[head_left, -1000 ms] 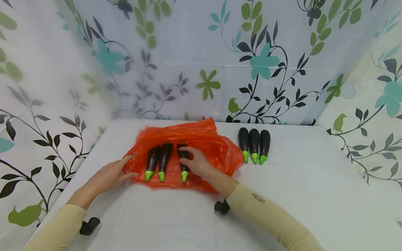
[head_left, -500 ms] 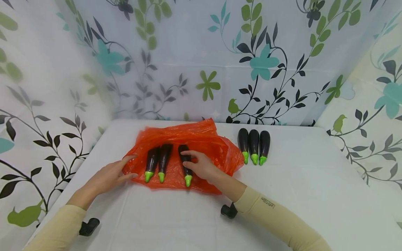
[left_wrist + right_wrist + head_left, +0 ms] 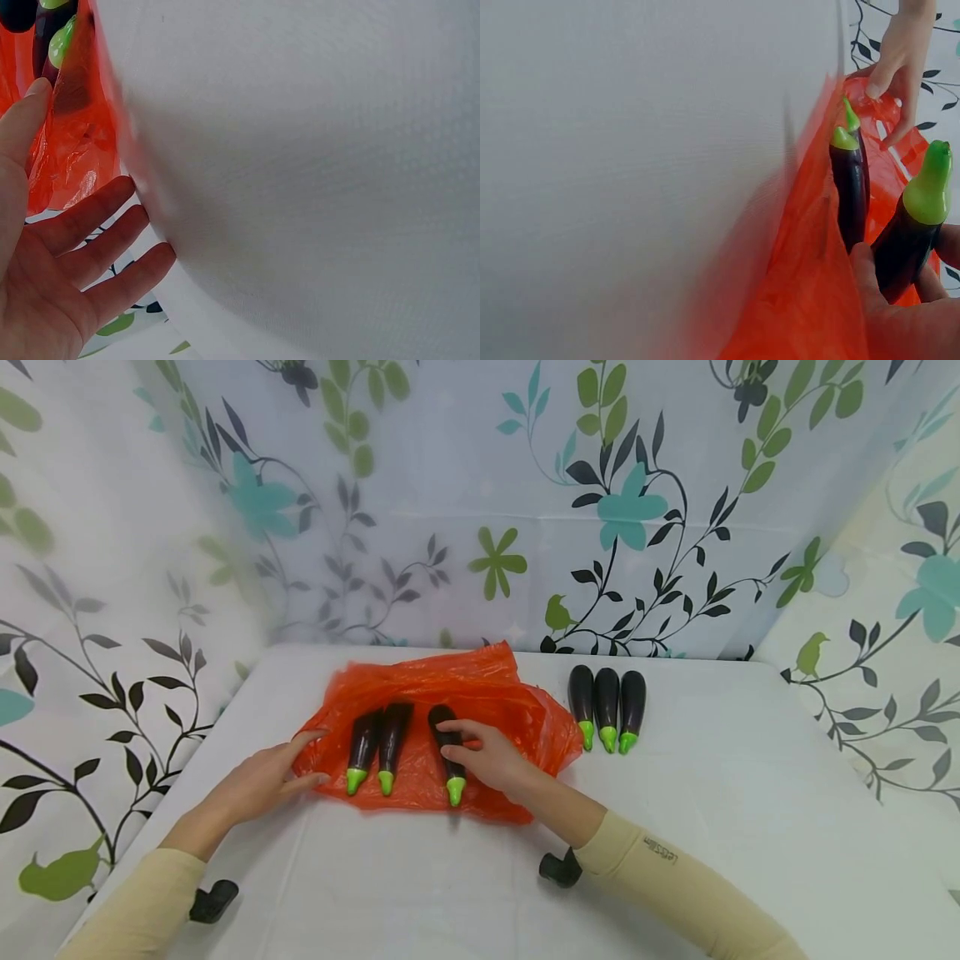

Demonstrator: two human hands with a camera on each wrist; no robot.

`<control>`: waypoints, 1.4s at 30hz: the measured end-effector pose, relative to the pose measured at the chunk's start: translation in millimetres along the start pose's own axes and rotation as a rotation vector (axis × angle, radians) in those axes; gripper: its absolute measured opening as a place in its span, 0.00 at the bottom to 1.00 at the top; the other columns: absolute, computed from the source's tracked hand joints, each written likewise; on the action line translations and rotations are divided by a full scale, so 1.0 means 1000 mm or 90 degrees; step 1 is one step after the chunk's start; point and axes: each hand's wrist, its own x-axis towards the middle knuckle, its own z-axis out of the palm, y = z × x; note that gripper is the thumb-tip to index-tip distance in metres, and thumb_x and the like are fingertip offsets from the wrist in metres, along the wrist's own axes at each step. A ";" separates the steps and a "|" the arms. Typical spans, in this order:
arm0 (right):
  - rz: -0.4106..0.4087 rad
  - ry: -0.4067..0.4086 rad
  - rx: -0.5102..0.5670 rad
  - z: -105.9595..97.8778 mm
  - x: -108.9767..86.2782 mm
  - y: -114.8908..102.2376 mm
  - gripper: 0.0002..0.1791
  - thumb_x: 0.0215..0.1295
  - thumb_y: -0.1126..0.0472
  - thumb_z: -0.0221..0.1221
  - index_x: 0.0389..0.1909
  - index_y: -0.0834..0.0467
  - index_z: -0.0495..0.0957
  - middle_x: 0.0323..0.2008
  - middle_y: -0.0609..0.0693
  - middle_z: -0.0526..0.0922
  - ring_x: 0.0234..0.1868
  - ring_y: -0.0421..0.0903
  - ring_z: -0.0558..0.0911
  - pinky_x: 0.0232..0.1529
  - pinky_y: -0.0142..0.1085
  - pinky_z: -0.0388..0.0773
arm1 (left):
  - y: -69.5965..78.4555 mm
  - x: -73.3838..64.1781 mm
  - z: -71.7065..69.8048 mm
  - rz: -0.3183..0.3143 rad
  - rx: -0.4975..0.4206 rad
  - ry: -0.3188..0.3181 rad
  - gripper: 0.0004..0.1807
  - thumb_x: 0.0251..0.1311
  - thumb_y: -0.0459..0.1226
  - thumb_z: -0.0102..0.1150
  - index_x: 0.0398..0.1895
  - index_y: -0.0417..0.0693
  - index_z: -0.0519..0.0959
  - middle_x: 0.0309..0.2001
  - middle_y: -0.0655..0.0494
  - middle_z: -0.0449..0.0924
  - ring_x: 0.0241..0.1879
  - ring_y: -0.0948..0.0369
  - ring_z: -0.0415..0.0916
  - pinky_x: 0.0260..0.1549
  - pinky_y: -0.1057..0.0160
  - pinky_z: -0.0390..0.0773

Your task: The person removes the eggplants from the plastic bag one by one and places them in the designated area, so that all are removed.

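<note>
My right hand (image 3: 495, 762) grips a dark purple eggplant (image 3: 453, 771) with a bright green stem end, thumb and fingers on either side of its body. It lies at the open mouth of a red plastic bag (image 3: 412, 802), stem toward me. In the right wrist view this eggplant (image 3: 911, 244) is raised at an angle. Left of it, two more eggplants (image 3: 391, 739) lie side by side inside the bag, their far ends partly hidden. My left hand (image 3: 251, 785) touches the bag's left edge, its fingers straight and the thumb spread apart.
Three eggplants (image 3: 607, 706) lie in a row on the white table (image 3: 712, 810), right of the bag. Black wrist-camera mounts (image 3: 214, 902) show beside both forearms. A floral-print curtain (image 3: 450, 485) encloses the table at the back and sides.
My right hand has drawn the gripped eggplant a little right and toward me, away from the two others in the bag. The left hand has stayed at the bag's edge.
</note>
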 end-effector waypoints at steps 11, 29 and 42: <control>-0.036 -0.020 -0.017 -0.016 -0.035 -0.008 0.21 0.65 0.50 0.63 0.59 0.33 0.75 0.63 0.49 0.71 0.60 0.53 0.72 0.50 0.46 0.80 | -0.001 -0.001 0.000 -0.001 0.005 0.003 0.38 0.60 0.50 0.65 0.68 0.45 0.62 0.36 0.53 0.77 0.36 0.53 0.76 0.41 0.44 0.78; -0.038 0.056 0.052 -0.064 -0.087 -0.011 0.24 0.65 0.51 0.64 0.62 0.35 0.74 0.61 0.52 0.72 0.56 0.52 0.77 0.54 0.50 0.77 | 0.001 -0.001 -0.001 0.003 0.005 0.008 0.38 0.60 0.50 0.65 0.68 0.45 0.63 0.48 0.41 0.79 0.44 0.45 0.78 0.46 0.39 0.76; -0.086 0.190 0.046 -0.116 -0.090 -0.012 0.29 0.68 0.44 0.58 0.69 0.40 0.66 0.69 0.54 0.60 0.67 0.56 0.68 0.60 0.52 0.71 | 0.001 -0.001 -0.002 0.002 0.004 0.006 0.38 0.60 0.50 0.65 0.68 0.46 0.63 0.52 0.38 0.78 0.47 0.43 0.77 0.48 0.38 0.75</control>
